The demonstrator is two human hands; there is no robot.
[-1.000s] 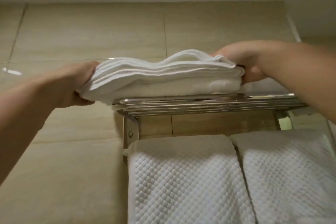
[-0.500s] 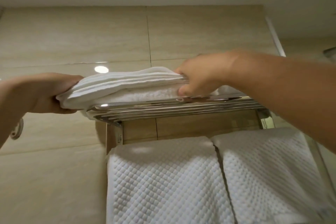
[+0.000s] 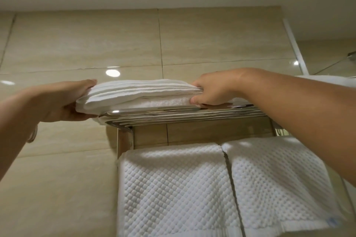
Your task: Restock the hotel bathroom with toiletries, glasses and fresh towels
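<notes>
- Your left hand (image 3: 63, 102) clamps the left end of the stack (image 3: 138, 92) of folded white towels. The fingers lie together on top and the thumb is underneath.
- The stack lies flat on top of the chrome rack (image 3: 183, 114), high on the tiled wall (image 3: 77, 44). Its left end overhangs the rack's left edge.
- Your right hand (image 3: 212, 90) grips the stack's right end. The fingers curl over the top, and the thumb presses the near side just above the rack's front bar.
- Below the rack two waffle-weave towels hang side by side with a thin gap between them. These are the left towel (image 3: 173, 188) and the right towel (image 3: 273, 183); your right forearm crosses in front of the right towel's upper corner.
</notes>
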